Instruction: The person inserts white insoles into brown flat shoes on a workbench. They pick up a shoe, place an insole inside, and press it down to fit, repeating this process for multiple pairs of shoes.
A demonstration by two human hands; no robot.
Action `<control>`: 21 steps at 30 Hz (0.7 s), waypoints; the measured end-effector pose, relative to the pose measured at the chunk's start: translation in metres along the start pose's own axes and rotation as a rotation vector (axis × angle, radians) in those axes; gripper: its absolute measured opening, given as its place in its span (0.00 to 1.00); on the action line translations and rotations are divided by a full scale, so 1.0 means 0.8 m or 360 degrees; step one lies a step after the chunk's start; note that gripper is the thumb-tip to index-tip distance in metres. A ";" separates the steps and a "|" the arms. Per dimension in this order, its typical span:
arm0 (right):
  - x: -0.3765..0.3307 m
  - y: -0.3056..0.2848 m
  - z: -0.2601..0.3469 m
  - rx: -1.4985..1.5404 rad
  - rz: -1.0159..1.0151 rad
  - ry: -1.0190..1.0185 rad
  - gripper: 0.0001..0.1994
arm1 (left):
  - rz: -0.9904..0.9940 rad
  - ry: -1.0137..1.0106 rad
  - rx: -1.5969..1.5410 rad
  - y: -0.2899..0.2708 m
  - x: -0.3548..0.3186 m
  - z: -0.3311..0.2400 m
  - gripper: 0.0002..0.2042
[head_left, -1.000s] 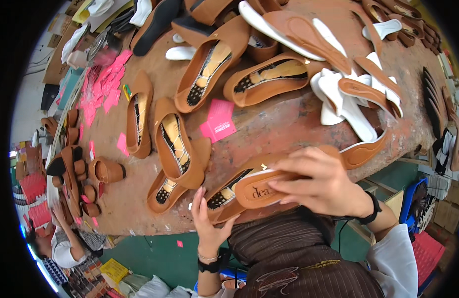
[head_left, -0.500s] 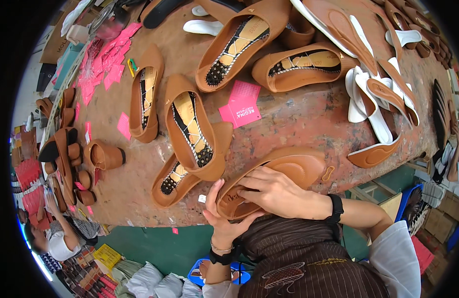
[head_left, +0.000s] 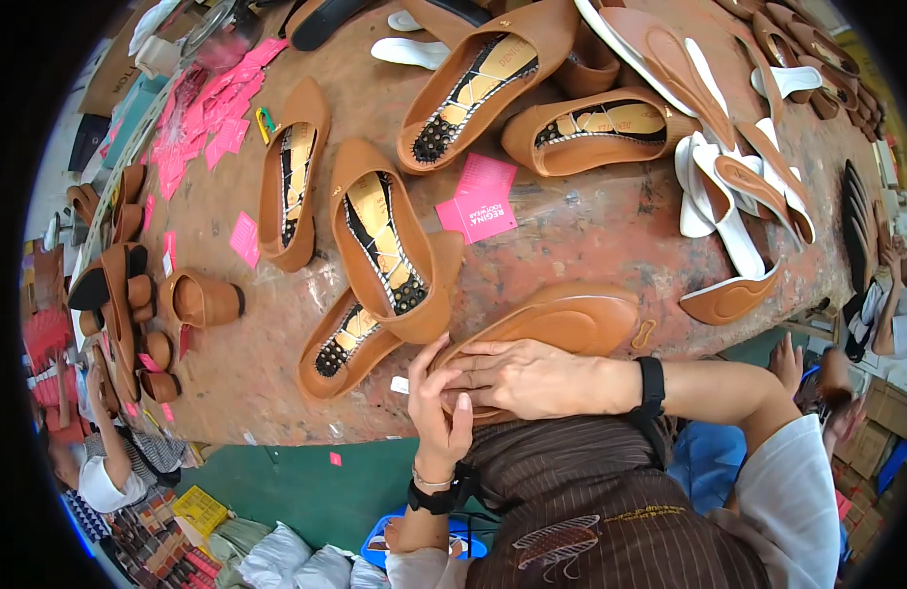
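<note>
A tan shoe (head_left: 596,312) with a padded insole lies tilted at the table's near edge, its toe pointing right. My left hand (head_left: 439,412) cups its heel end, fingers along the far side and thumb raised on the near side. Across the shoe's opening lies my right hand (head_left: 537,378), back up, with straight fingers reaching toward the left one; its thumb is hidden. Just beyond my left hand, a tan shoe with a bare patterned footbed (head_left: 383,250) rests partly on another such shoe (head_left: 341,339).
More tan shoes (head_left: 473,93) stand farther back. Tan-and-white insoles (head_left: 738,226) are heaped at right. Pink tags (head_left: 481,201) lie mid-table, with a pink pile (head_left: 193,128) at far left. A yellow-green cutter (head_left: 264,123) lies nearby. Other people work at both sides.
My right hand has flattened and stretched its fingers toward the heel; before, they were bent inside the shoe. My left thumb has risen. Another person's hands have appeared at right.
</note>
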State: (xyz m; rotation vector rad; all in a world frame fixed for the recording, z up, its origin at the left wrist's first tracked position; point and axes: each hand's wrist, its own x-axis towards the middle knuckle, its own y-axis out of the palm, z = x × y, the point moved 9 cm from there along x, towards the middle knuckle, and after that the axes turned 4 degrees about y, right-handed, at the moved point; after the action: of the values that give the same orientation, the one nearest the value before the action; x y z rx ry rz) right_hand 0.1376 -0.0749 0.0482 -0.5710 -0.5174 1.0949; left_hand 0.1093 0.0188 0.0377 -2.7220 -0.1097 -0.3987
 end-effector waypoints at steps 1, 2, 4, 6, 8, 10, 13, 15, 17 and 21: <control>-0.003 0.001 0.004 -0.0134 -0.0012 0.0057 0.21 | -0.0048 -0.0012 0.0007 0.000 -0.001 -0.003 0.10; -0.004 0.001 0.005 -0.0263 -0.0031 0.0113 0.20 | -0.0056 -0.0036 0.0012 -0.001 -0.003 -0.001 0.10; -0.022 -0.014 0.003 -0.0372 -0.0075 0.0300 0.20 | -0.0071 -0.0084 0.0022 -0.004 -0.009 0.004 0.10; -0.040 -0.028 -0.004 -0.0489 -0.0154 0.0455 0.20 | -0.0130 -0.0147 -0.0006 0.000 -0.011 0.008 0.11; -0.041 -0.041 -0.007 -0.0435 -0.0236 0.0500 0.18 | -0.0170 -0.0378 0.0010 0.004 -0.012 0.003 0.14; -0.039 -0.061 -0.015 -0.0403 -0.0343 0.0559 0.17 | -0.0042 -0.0098 0.0243 0.021 0.001 -0.040 0.22; -0.072 -0.164 -0.034 -0.0840 -0.1255 0.0994 0.15 | 0.0433 -0.0105 0.0689 0.074 0.001 -0.085 0.33; -0.085 -0.184 -0.061 -0.0669 -0.1473 0.1237 0.18 | 0.0768 -0.0154 0.0859 0.107 -0.002 -0.095 0.32; -0.090 -0.196 -0.077 -0.0095 -0.1397 0.1277 0.19 | 0.0952 -0.0192 0.0838 0.133 0.012 -0.109 0.31; -0.096 -0.160 -0.022 -0.0028 -0.0867 0.1039 0.16 | 0.0954 -0.0030 0.1136 0.156 0.002 -0.105 0.20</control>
State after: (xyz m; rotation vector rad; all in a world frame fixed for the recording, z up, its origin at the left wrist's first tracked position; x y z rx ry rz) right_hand 0.2065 -0.1927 0.1115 -0.7084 -0.0911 0.3475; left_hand 0.1051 -0.1291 0.0671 -1.9263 0.4613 -0.1157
